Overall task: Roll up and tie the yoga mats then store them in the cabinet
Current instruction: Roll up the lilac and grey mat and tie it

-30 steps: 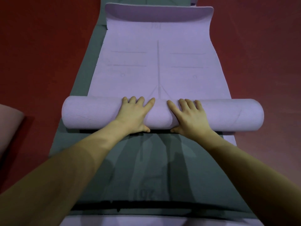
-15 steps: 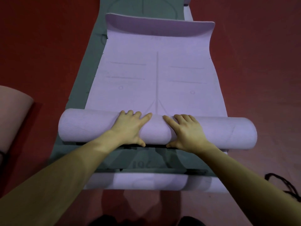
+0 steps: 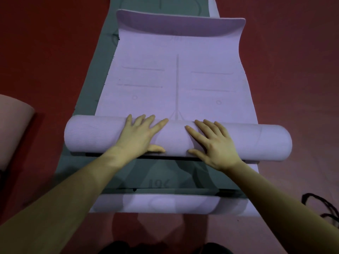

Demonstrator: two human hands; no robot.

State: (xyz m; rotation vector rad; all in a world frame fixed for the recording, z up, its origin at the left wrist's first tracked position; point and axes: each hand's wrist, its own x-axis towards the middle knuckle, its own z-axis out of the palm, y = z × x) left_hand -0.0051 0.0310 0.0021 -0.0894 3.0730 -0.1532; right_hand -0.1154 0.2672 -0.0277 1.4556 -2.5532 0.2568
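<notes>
Head view, left hand [image 3: 140, 136], right hand [image 3: 214, 143], fingers spread flat, pressing purple mat roll [image 3: 176, 138]

A yoga or exercise room; stacked mats [image 3: 176, 79] on a bare red floor [image 3: 45, 61] (another roll [image 3: 12, 129] nearby).

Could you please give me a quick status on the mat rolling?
Left hand and right hand flat on purple mat roll. Far half unrolled, end curled up. Nothing ahead blocking.
</notes>
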